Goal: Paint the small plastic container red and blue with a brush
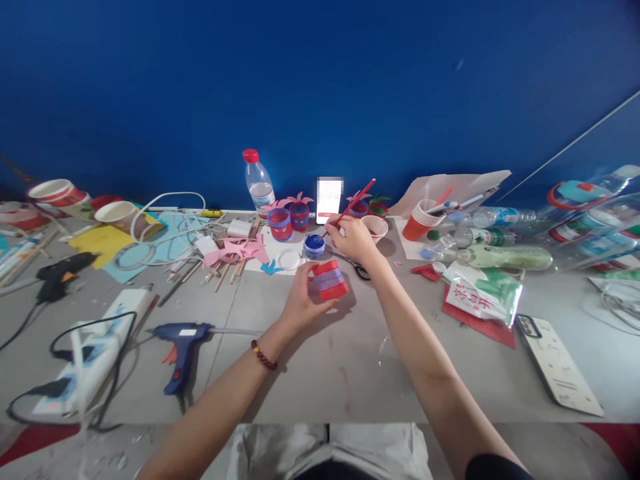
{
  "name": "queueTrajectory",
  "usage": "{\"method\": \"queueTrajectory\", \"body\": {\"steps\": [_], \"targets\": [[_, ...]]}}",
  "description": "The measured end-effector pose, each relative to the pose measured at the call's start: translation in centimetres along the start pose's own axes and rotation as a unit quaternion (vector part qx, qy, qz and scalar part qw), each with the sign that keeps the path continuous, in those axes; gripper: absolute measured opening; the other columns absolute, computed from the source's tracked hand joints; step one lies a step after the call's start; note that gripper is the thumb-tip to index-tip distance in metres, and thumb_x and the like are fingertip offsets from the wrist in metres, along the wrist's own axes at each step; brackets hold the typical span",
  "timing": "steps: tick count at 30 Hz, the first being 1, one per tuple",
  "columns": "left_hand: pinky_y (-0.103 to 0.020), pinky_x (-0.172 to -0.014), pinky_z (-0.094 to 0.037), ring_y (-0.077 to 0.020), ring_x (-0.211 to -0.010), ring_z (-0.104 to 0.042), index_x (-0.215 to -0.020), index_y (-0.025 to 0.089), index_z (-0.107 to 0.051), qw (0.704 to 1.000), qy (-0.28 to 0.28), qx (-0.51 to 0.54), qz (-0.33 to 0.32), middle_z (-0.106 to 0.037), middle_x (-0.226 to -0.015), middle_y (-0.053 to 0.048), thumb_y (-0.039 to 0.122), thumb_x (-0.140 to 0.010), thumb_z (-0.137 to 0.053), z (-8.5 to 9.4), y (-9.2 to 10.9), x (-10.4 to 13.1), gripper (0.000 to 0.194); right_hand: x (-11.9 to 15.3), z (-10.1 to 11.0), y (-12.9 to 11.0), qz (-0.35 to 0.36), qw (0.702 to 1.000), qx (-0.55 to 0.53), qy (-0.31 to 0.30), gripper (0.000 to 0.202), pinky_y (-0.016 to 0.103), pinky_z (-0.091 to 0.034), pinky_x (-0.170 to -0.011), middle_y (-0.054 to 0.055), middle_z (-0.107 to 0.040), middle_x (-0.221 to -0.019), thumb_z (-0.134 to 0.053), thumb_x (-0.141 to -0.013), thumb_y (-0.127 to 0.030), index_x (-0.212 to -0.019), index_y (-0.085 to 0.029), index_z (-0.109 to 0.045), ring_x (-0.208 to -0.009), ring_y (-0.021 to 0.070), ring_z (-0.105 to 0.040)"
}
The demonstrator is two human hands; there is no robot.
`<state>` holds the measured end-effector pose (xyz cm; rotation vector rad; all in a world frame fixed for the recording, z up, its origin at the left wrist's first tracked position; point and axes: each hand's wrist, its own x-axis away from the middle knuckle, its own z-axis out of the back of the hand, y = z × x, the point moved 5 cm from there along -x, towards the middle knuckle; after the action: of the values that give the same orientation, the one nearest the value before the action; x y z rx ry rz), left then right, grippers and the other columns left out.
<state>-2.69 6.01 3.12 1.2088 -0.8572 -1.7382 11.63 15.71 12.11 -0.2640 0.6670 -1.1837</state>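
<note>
My left hand, with a beaded bracelet on its wrist, grips a small cup painted in red and purple bands, tilted above the table. Between the fingers of my right hand is a red-handled paintbrush, slanting down to the left. Its lower end is at the jar of blue paint; whether the bristles touch the paint is hard to see. Beside the jar lie a white lid and a blue paper cutout. Behind stand painted cups with paper leaves.
A blue glue gun and a white power strip with cables lie at left. Scissors and a paper cup are by my right hand. Plastic bottles and a phone occupy the right side; a water bottle stands behind.
</note>
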Motion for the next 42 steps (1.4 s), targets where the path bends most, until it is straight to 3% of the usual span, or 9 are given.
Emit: {"method": "queueTrajectory", "body": {"steps": [4,8,12,18,25,33,37,42], "targets": [[-0.052,-0.098,-0.049,-0.0319,-0.123,-0.054,-0.135,0.034,-0.041,1.0,0.003,-0.009,-0.009,-0.051,-0.134,-0.01,0.038,-0.068,-0.086,-0.1,-0.2,0.1,0.081,-0.1,-0.9,0.5,0.01,1.0,-0.022,0.008,0.024,0.029,-0.051,-0.089,0.007,-0.077,-0.108,-0.054,-0.095,-0.026,-0.09,-0.019,-0.076,-0.1,0.0216,-0.071],[-0.053,-0.098,-0.049,-0.0322,-0.122,-0.054,-0.135,0.033,-0.041,1.0,-0.003,-0.015,-0.013,-0.051,-0.133,-0.01,0.039,-0.068,-0.086,-0.2,-0.4,0.1,0.081,0.0,-1.6,0.6,-0.012,0.999,0.037,-0.016,0.026,0.029,-0.051,-0.083,0.009,-0.077,-0.106,-0.053,-0.096,-0.03,-0.091,-0.02,-0.077,-0.098,0.0233,-0.071],[-0.053,-0.099,-0.048,-0.032,-0.123,-0.053,-0.135,0.033,-0.039,1.0,0.001,-0.02,-0.012,-0.05,-0.134,-0.01,0.04,-0.069,-0.085,-0.2,-0.6,0.1,0.081,0.1,-1.3,0.0,-0.01,0.998,0.06,-0.015,0.028,0.031,-0.052,-0.084,0.011,-0.076,-0.105,-0.051,-0.097,-0.029,-0.092,-0.017,-0.076,-0.099,0.0252,-0.071],[-0.053,-0.097,-0.049,-0.0329,-0.121,-0.054,-0.135,0.031,-0.04,1.0,-0.005,-0.02,-0.017,-0.051,-0.133,-0.01,0.039,-0.068,-0.086,-0.3,-0.4,0.1,0.081,0.0,-1.0,0.1,0.018,0.999,-0.012,0.034,0.025,0.029,-0.051,-0.09,0.008,-0.077,-0.107,-0.052,-0.097,-0.027,-0.097,-0.017,-0.075,-0.104,0.0216,-0.07],[-0.053,-0.099,-0.048,-0.0316,-0.121,-0.053,-0.135,0.033,-0.039,1.0,-0.004,-0.02,-0.012,-0.051,-0.133,-0.01,0.039,-0.071,-0.085,-0.3,-0.4,0.1,0.079,0.1,-1.6,0.2,-0.005,0.998,0.064,-0.007,0.028,0.03,-0.052,-0.078,0.009,-0.076,-0.106,-0.053,-0.096,-0.031,-0.09,-0.018,-0.077,-0.097,0.0241,-0.071],[-0.054,-0.099,-0.048,-0.0316,-0.122,-0.053,-0.135,0.033,-0.039,1.0,-0.008,-0.017,-0.007,-0.05,-0.134,-0.01,0.039,-0.07,-0.085,-0.3,-0.5,0.1,0.08,0.1,-1.0,0.2,0.011,0.999,-0.002,0.038,0.026,0.029,-0.052,-0.091,0.007,-0.077,-0.107,-0.052,-0.096,-0.026,-0.094,-0.018,-0.076,-0.104,0.0218,-0.07],[-0.054,-0.1,-0.048,-0.0321,-0.123,-0.052,-0.136,0.033,-0.04,1.0,-0.008,-0.02,-0.011,-0.05,-0.134,-0.01,0.04,-0.07,-0.085,-0.3,-0.4,0.1,0.08,0.1,-1.5,0.5,-0.003,0.999,0.027,0.026,0.026,0.03,-0.053,-0.085,0.008,-0.077,-0.107,-0.053,-0.096,-0.029,-0.098,-0.019,-0.077,-0.101,0.0232,-0.07],[-0.054,-0.099,-0.048,-0.0315,-0.122,-0.053,-0.135,0.033,-0.04,1.0,-0.005,-0.019,-0.007,-0.051,-0.133,-0.01,0.04,-0.07,-0.085,-0.3,-0.6,0.1,0.079,0.1,-1.4,0.1,-0.01,0.999,0.045,-0.001,0.026,0.029,-0.052,-0.083,0.008,-0.076,-0.105,-0.054,-0.095,-0.028,-0.089,-0.019,-0.077,-0.098,0.0229,-0.071]]}}
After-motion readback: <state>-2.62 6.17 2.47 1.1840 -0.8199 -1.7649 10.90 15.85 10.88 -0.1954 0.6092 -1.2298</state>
